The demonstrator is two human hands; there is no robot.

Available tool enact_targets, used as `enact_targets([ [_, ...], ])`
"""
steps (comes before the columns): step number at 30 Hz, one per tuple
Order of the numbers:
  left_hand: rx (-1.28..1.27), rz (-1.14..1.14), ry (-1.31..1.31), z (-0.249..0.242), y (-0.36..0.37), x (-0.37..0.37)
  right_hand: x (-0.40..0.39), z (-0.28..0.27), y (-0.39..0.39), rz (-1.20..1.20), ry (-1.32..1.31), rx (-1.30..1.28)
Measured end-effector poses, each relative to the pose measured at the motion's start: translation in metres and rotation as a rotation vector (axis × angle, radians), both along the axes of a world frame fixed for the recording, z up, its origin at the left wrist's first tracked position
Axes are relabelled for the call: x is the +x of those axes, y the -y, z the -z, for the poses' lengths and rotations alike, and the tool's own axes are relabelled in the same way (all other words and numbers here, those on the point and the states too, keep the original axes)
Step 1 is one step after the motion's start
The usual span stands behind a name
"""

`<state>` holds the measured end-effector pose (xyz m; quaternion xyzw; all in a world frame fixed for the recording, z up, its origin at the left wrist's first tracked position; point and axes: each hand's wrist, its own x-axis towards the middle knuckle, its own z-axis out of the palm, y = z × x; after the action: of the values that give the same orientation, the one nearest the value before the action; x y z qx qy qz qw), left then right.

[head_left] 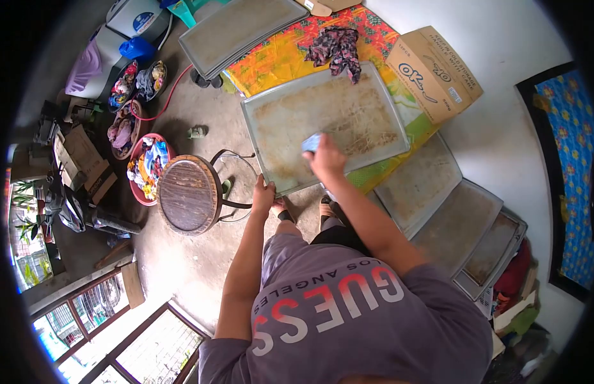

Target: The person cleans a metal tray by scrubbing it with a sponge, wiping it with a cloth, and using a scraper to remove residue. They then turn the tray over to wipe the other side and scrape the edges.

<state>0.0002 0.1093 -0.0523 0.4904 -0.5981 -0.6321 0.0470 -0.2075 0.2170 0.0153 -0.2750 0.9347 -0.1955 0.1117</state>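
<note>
A large metal baking tray (297,115) with brown stains lies on a table spread with a colourful cloth (265,64). My left hand (263,193) is closed on the tray's near left corner. Pressed against the tray's surface, near its middle, is a small blue pad (311,142) gripped in my right hand (327,161); motion blurs both a little. A crumpled dark floral cloth (337,51) lies over the tray's far edge.
More stained trays (418,185) lean in a row to the right, and others (245,32) are stacked at the far left. A cardboard box (434,73) stands at the table's right. A round wooden stool (189,195) is at my left, beside laundry basins (148,168).
</note>
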Motion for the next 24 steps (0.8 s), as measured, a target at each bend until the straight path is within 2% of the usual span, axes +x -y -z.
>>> enact_targets([
  [1, 0.023, -0.006, -0.001, -0.003, 0.001, 0.000, 0.011, -0.009, 0.007, -0.072, 0.040, -0.044],
  [4, 0.046, -0.063, -0.023, -0.004, 0.001, 0.000, -0.014, -0.002, -0.002, 0.000, 0.165, -0.158],
  [5, 0.078, -0.069, -0.023, -0.014, -0.001, -0.001, -0.030, -0.030, -0.012, 0.109, 0.280, -0.077],
  [6, 0.115, -0.078, -0.025, -0.037, -0.004, -0.005, -0.050, -0.005, -0.031, 0.090, 0.096, -0.225],
  [7, 0.155, -0.092, -0.028, -0.048, -0.008, -0.008, -0.070, -0.014, -0.048, 0.136, 0.152, -0.279],
  [8, 0.134, -0.078, -0.028, -0.041, -0.007, -0.007, -0.092, -0.007, -0.065, 0.126, 0.004, -0.301],
  [10, 0.145, -0.092, -0.024, -0.048, -0.008, -0.008, -0.114, -0.024, -0.095, 0.050, -0.129, -0.358],
  [13, 0.162, -0.114, -0.048, -0.048, -0.008, -0.007, -0.115, -0.040, -0.120, -0.036, -0.134, -0.284],
  [14, 0.167, -0.117, -0.057, -0.047, -0.008, -0.007, -0.104, -0.046, -0.122, -0.059, -0.130, -0.166],
  [17, 0.211, -0.107, -0.034, -0.042, -0.005, -0.006, -0.062, -0.042, -0.121, -0.326, -0.158, 0.060],
  [20, 0.187, -0.117, -0.041, -0.043, -0.008, -0.007, -0.029, -0.007, -0.118, -0.528, -0.523, -0.154],
  [23, 0.173, -0.126, -0.040, -0.045, -0.010, -0.006, -0.042, 0.013, -0.117, -0.423, -0.447, -0.169],
  [24, 0.177, -0.122, -0.041, -0.046, -0.011, -0.005, -0.042, 0.009, -0.117, -0.417, -0.412, -0.067],
])
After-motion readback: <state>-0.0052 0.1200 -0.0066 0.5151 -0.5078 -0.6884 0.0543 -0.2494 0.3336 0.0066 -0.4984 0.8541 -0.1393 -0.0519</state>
